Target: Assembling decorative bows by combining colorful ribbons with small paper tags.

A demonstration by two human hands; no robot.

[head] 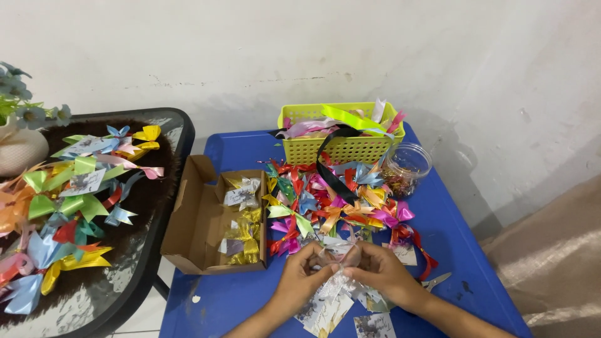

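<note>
While both hands meet low over the blue bench (250, 150), a small clear wrapper (338, 256) sits pinched between them, long axis roughly left-right. Left hand (300, 278) and right hand (385, 275) fingers close on opposite ends, equally near, wrists angled inward above printed cards (325, 310).

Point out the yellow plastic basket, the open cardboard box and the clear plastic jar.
yellow plastic basket (350, 150), head view, front wall.
open cardboard box (194, 216), head view, opened lid flap.
clear plastic jar (408, 164), head view, side wall.
</note>
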